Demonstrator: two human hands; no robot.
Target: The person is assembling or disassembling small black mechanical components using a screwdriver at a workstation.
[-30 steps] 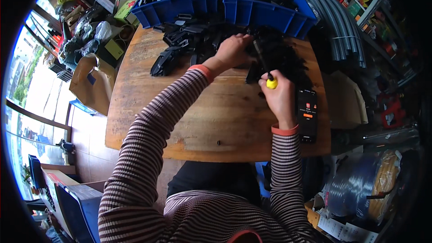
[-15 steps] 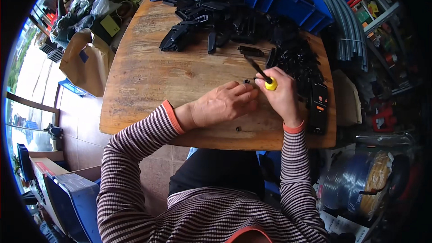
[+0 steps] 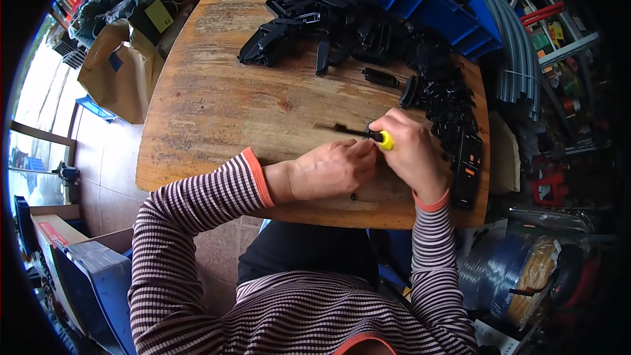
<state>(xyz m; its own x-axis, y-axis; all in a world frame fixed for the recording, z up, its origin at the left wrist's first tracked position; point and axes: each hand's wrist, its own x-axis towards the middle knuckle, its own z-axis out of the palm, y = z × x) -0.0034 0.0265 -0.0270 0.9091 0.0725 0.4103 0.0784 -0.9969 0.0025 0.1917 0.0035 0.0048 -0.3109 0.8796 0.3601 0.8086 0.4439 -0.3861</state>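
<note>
Near the front of the wooden table (image 3: 217, 102), my right hand (image 3: 415, 158) is closed on a screwdriver (image 3: 386, 140) with a yellow grip part. Its dark shaft points left above my left hand and is blurred at the far end. My left hand (image 3: 334, 169) is closed, its fingertips pinched together and meeting those of the right hand. Whatever lies between them is too small and hidden to make out. A tiny dark piece (image 3: 353, 196) lies on the wood by the front edge. Farther back sits a single black plastic part (image 3: 381, 77), apart from the others.
A heap of black plastic parts (image 3: 374, 36) covers the back and right of the table. Blue bins (image 3: 427, 3) stand behind it. A flat black device (image 3: 468, 171) lies at the right edge. Grey hoses (image 3: 516, 59) hang beyond, and a brown paper bag (image 3: 121, 85) stands left.
The screwdriver has swung from pointing up and away to pointing left. Both hands have come slightly nearer the front edge, and their fingertips are now together. The whole view has shifted a little.
</note>
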